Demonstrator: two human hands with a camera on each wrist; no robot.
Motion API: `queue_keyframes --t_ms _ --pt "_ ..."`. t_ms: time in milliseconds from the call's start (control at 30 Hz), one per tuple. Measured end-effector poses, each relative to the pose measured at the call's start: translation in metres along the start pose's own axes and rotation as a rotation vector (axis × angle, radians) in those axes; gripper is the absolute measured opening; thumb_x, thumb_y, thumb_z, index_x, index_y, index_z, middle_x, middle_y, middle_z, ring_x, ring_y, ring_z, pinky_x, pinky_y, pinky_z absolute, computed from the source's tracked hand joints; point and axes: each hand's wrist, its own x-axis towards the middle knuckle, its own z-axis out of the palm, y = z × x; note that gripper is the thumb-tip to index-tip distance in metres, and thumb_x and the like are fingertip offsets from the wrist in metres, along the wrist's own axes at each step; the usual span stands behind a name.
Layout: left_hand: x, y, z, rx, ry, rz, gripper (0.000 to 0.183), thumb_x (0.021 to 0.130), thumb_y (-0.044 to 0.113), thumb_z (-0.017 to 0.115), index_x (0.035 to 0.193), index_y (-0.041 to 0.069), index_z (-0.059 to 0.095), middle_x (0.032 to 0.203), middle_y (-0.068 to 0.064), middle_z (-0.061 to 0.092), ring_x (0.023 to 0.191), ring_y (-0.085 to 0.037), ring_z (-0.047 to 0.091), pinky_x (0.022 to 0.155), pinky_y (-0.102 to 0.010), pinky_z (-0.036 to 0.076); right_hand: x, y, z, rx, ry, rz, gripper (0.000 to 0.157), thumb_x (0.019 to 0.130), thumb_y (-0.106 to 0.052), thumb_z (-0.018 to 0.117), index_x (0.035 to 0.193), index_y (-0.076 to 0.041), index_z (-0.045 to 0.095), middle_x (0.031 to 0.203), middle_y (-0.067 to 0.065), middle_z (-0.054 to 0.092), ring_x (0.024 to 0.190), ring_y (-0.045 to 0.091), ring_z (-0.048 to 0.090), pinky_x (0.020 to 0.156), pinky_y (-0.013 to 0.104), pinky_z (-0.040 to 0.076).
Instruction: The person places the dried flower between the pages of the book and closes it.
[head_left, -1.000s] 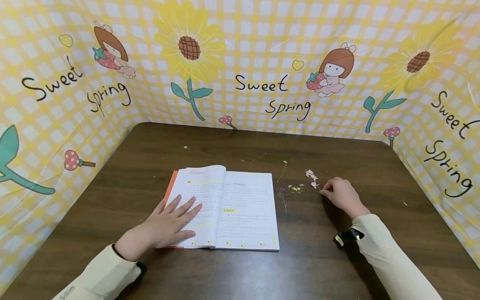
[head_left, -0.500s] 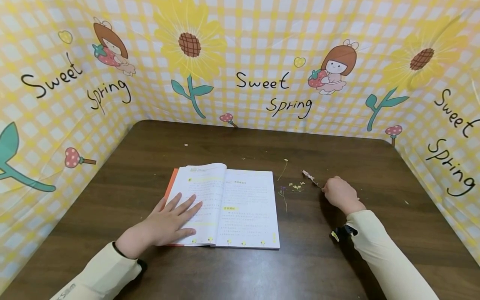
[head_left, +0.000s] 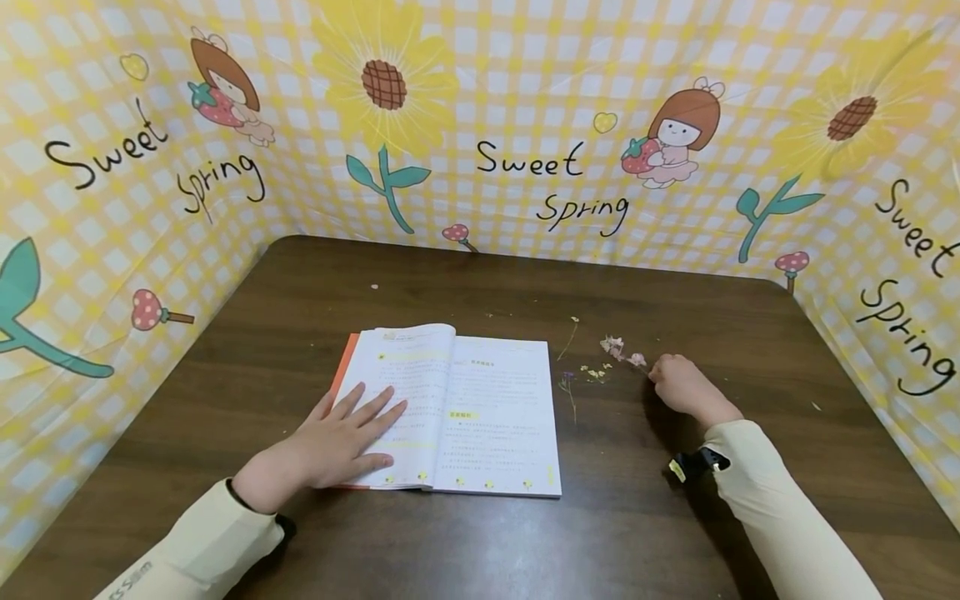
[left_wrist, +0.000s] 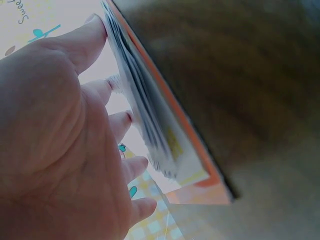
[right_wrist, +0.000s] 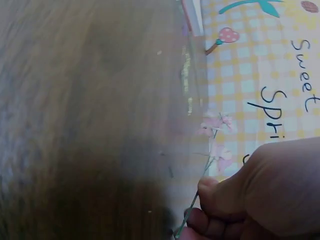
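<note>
An open book (head_left: 501, 417) with an orange cover edge lies on the brown table. My left hand (head_left: 330, 450) rests on its left page with fingers spread and straight. In the left wrist view the page edges (left_wrist: 145, 105) show beside the fingers. My right hand (head_left: 686, 387) pinches the thin green stem of a pink flower sprig (head_left: 617, 348), right of the book. The right wrist view shows the stem between thumb and curled fingers, with the pink blossoms (right_wrist: 220, 152) beyond the thumb.
Between book and right hand lie a small yellow flower sprig (head_left: 596, 372), a purple flower sprig (head_left: 569, 392) and a thin-stemmed sprig (head_left: 572, 335). Tiny bits are scattered on the table (head_left: 480, 550). A yellow checked cloth (head_left: 525, 83) stands around the back and sides.
The pink flower sprig has turned in my right hand: its blossoms went from face-on to a narrow edge and back to spread. My left hand has stayed on the page.
</note>
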Motion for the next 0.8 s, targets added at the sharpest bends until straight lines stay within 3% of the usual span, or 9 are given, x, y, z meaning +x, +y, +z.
queue_keyframes --t_ms 233,400,633,800 --pt "0.0012 -0.0014 -0.0012 0.008 -0.002 0.002 0.079 0.097 0.064 0.046 0.16 0.022 0.024 0.166 -0.008 0.017 0.148 -0.045 0.012 0.111 -0.069 0.009 -0.0058 -0.0048 -0.008 0.235 -0.014 0.104 0.016 0.098 0.001 0.045 0.085 0.006 0.053 0.081 0.015 0.057 0.072 0.027 0.053 0.067 0.04 0.045" --pt "0.0016 -0.0018 -0.0006 0.003 -0.01 0.0 0.08 0.096 0.067 0.043 0.16 0.022 0.023 0.166 -0.007 0.016 0.148 -0.045 0.011 0.111 -0.069 0.008 -0.0073 -0.007 -0.009 0.471 -0.04 0.146 0.02 0.104 -0.002 0.04 0.092 0.009 0.052 0.079 0.015 0.063 0.068 0.02 0.059 0.059 0.033 0.051" --pt "0.0011 -0.0017 0.0001 -0.004 -0.019 -0.005 0.081 0.095 0.069 0.041 0.16 0.023 0.022 0.166 -0.007 0.015 0.149 -0.044 0.01 0.111 -0.069 0.008 -0.007 -0.0084 -0.0059 0.81 -0.105 0.239 0.022 0.108 -0.006 0.033 0.109 0.013 0.043 0.086 0.011 0.063 0.072 0.017 0.065 0.065 0.033 0.056" --pt "0.0002 -0.0009 -0.0001 -0.009 -0.019 -0.009 0.082 0.095 0.068 0.042 0.16 0.023 0.023 0.166 -0.007 0.015 0.149 -0.044 0.011 0.111 -0.068 0.008 -0.0069 -0.0102 0.0004 1.029 -0.124 0.197 0.022 0.108 -0.005 0.029 0.109 0.014 0.039 0.084 0.007 0.066 0.072 0.014 0.068 0.068 0.031 0.058"
